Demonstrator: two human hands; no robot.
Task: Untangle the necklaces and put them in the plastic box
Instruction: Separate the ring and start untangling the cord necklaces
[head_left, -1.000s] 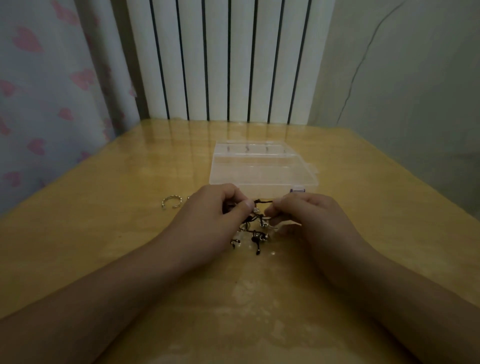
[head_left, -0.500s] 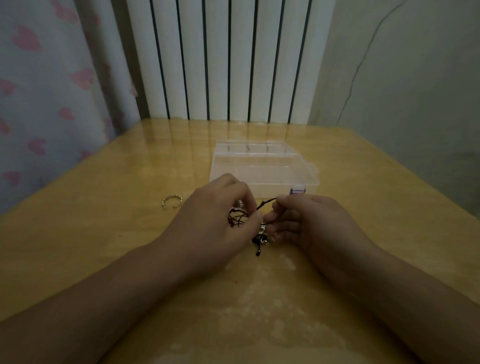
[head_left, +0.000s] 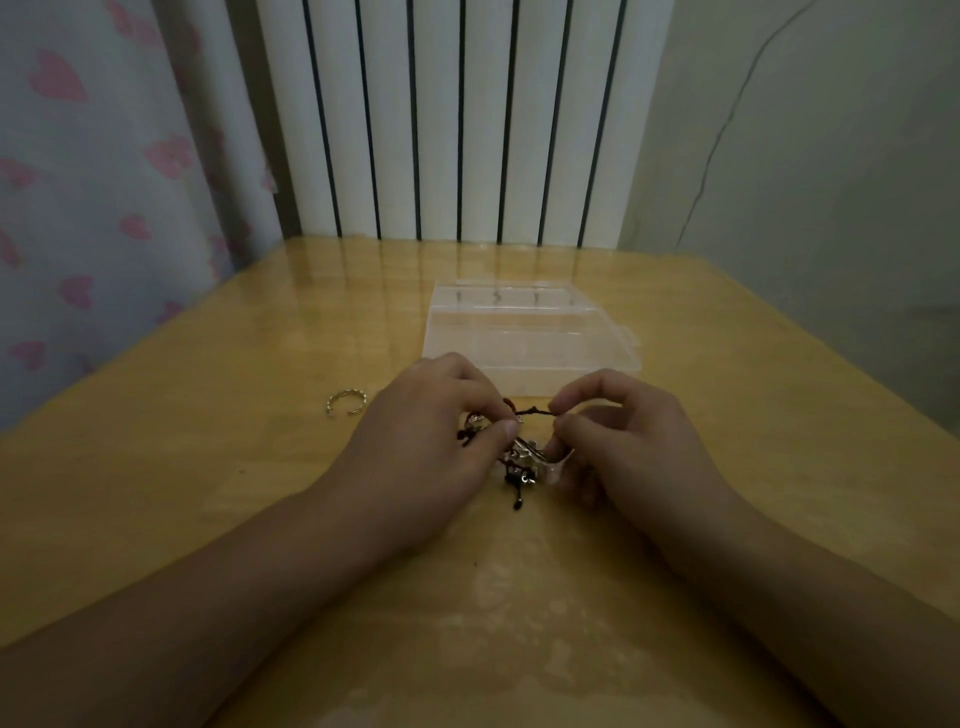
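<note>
Left hand (head_left: 431, 441) and right hand (head_left: 628, 441) each pinch the tangled necklaces (head_left: 519, 460) before the unlabelled plastic box (head_left: 530, 338).

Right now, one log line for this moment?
left hand: pinching necklace tangle | right hand: pinching black cord | plastic box: no necklaces visible inside

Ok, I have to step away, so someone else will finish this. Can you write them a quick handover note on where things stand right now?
Left hand: pinching the tangled necklaces, low over the table.
Right hand: pinching a dark cord pulled out of the tangle toward the right.
Plastic box: just behind the hands; no necklaces seen inside.
A small metal ring lies to the left.
Done: nothing boxed.
Left: finish untangling, then put each necklace in the box.
</note>
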